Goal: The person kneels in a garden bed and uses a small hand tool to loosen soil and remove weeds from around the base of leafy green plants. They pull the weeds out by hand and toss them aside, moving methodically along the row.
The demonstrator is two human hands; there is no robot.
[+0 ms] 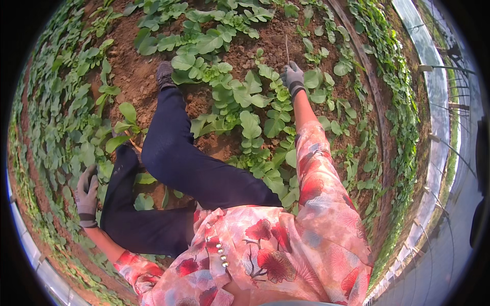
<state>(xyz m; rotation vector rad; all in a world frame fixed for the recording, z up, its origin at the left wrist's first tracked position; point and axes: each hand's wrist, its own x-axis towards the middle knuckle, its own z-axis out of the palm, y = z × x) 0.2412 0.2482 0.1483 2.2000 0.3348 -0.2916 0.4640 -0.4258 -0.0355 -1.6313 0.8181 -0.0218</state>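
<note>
My right hand [293, 78], in a grey knit glove, reaches forward among leafy green plants [245, 91] with lobed leaves. It is closed around a thin rod-like tool [287, 48], whose far end points at the loose brown soil [245, 53]. What sort of tool it is, I cannot tell. At the far left, my left hand [87, 195], gloved the same way, hangs beside my bent knee. Its thumb stands apart from the curled fingers, and nothing shows in it. Dense foliage [65, 126] lies just past that hand.
My legs [206, 172] in dark trousers straddle the planted row, one shoe [165, 75] on soil. A narrow brown strip [367, 65] runs lengthwise at right, with more plants [398, 95] beyond. Translucent plastic sheeting [432, 76] with thin rods borders the bed.
</note>
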